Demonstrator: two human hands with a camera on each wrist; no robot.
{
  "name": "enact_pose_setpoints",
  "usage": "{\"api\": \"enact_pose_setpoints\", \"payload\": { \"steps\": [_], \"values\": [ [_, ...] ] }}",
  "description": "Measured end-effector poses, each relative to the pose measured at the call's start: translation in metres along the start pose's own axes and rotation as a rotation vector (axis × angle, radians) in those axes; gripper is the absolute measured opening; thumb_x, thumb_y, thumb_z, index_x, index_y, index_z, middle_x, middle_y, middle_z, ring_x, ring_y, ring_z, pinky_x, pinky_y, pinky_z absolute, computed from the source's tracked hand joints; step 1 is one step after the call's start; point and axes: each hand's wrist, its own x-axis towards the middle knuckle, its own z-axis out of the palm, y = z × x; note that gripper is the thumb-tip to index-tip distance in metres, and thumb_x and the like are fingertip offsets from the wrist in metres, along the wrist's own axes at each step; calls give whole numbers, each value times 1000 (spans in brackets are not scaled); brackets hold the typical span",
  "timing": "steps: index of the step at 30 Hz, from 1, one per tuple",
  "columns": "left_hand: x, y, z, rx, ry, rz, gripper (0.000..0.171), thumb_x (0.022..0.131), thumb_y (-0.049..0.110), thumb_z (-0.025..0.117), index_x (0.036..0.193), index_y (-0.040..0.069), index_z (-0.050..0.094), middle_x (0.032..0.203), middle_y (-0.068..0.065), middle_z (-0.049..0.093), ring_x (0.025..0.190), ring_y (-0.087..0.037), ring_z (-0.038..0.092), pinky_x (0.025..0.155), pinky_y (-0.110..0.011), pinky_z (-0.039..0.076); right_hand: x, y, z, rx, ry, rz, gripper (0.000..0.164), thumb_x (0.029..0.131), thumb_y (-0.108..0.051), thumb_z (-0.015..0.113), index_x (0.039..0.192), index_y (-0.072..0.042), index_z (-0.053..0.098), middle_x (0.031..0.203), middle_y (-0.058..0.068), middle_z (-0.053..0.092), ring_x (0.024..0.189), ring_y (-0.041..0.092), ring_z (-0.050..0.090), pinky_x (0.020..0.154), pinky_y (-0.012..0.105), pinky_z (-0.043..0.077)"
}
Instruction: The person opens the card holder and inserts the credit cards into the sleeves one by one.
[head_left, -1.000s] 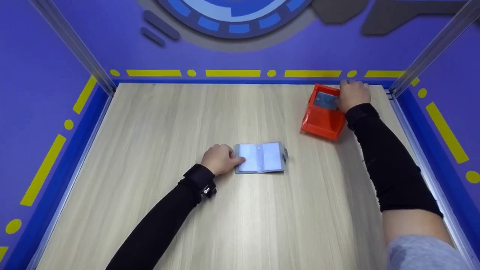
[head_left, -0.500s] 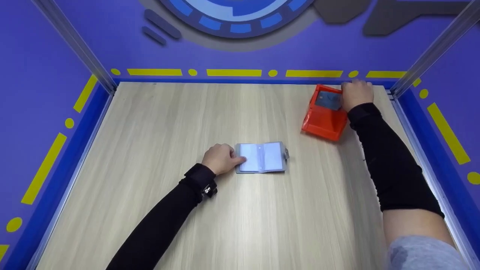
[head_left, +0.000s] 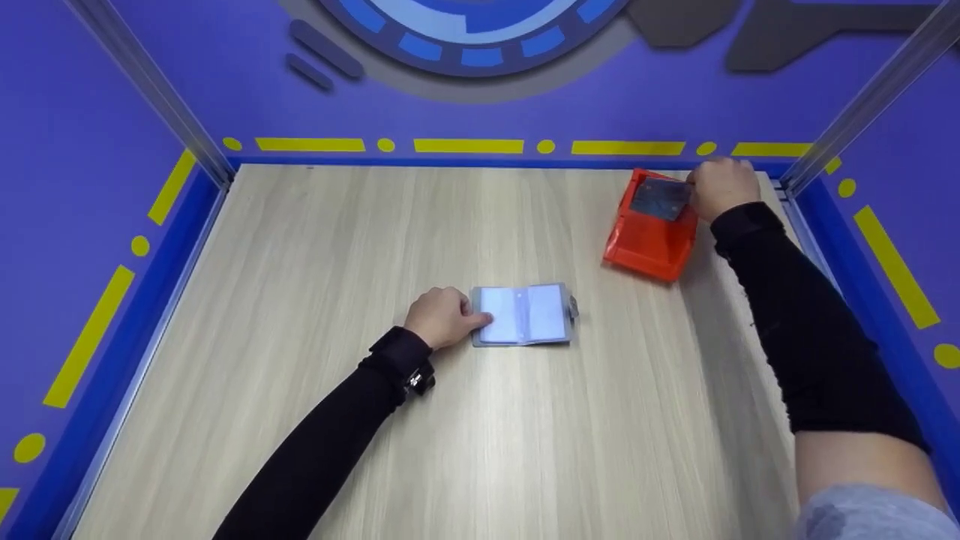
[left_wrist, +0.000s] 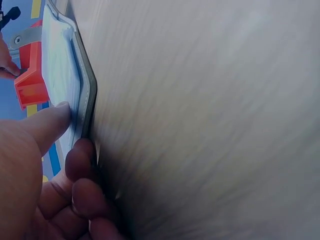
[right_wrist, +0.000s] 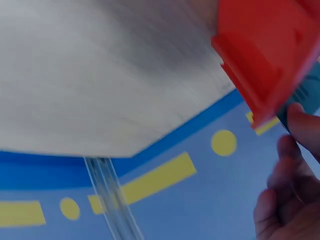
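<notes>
Since 1 second ago, I see the right hand [head_left: 720, 187] has shifted slightly toward the far right corner of the bench [head_left: 300, 247], and the dark card [head_left: 660, 198] it pinches now sits a little higher out of the orange card box [head_left: 649, 236]. That right grip is closed on the card's right edge, fingers curled round it; the right wrist view shows the fingertips [right_wrist: 300, 125] against the card just past the box's orange corner [right_wrist: 265, 55]. The box stands near the far right corner of the bench, close to the blue border and well apart from the other hand. My left hand [head_left: 442, 319] has not moved: it rests at the middle of the bench on the left edge of an open grey card holder [head_left: 525, 315] with 2 clear pockets showing, lying flat. In the left wrist view the thumb [left_wrist: 50, 120] presses on top of the holder's clear sleeve [left_wrist: 62, 75] while the curled fingers [left_wrist: 82, 155] tuck against its grey edge, so this grip is clamped on the holder. Both arms wear black sleeves. Purple walls with yellow dashes and dots surround the wooden bench.
</notes>
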Motion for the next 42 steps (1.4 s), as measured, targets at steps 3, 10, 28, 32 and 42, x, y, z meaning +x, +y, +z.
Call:
{"api": "enact_pose_setpoints", "payload": {
  "steps": [3, 10, 28, 32, 42],
  "values": [
    [1, 1, 0, -2, 7, 0, 54, 95, 53, 83, 61, 21, 56, 63, 9, 50, 63, -14, 49, 60, -31, 36, -7, 1, -16, 25, 20, -55, 20, 101, -1, 64, 106, 6, 82, 100, 32, 78, 91, 54, 70, 95, 71, 51],
    [3, -2, 2, -3, -16, 6, 57, 96, 54, 82, 59, 22, 53, 60, 10, 49, 63, -15, 49, 60, -31, 36, -29, -28, -43, 209, 55, -71, 21, 107, -3, 62, 109, 7, 80, 101, 31, 78, 89, 50, 71, 94, 67, 55],
    [1, -1, 4, -8, 5, -39, 54, 96, 55, 81, 62, 23, 54, 67, 8, 52, 69, -17, 53, 65, -33, 39, -95, -179, -30, 655, -205, -47, 24, 111, -16, 64, 125, -5, 80, 104, 14, 81, 83, 26, 68, 73, 34, 58],
    [1, 0, 4, -13, 15, -41, 54, 96, 55, 82, 62, 23, 54, 65, 8, 51, 69, -17, 53, 64, -33, 38, -107, -193, -14, 636, -275, -81, 20, 110, -18, 67, 118, -7, 82, 98, 11, 79, 85, 26, 68, 76, 37, 57],
    [-2, -1, 5, -21, 21, -35, 53, 96, 53, 82, 63, 22, 55, 66, 8, 51, 69, -16, 52, 64, -32, 37, -122, -200, 8, 483, -366, -100, 23, 108, -21, 70, 116, -4, 84, 87, 6, 70, 77, 21, 62, 67, 31, 47]
  ]
}}
